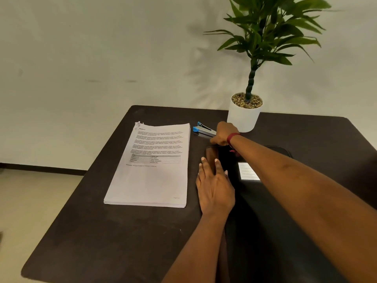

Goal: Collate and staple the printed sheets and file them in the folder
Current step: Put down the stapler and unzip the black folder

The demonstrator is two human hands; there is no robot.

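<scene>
On table (81, 231), right hand (224, 133) grips metal stapler (204, 130)

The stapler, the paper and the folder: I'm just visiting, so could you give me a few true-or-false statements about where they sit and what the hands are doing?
1. The stapler lies between the paper stack and the white plant pot. True.
2. The left hand grips the stapler. False: the right hand is curled at the stapler's rear end, and the left hand rests flat on the folder.
3. The paper stack is filed inside the folder. False: it lies on the table, to the left of the folder.
4. The folder carries a white label. True.
</scene>
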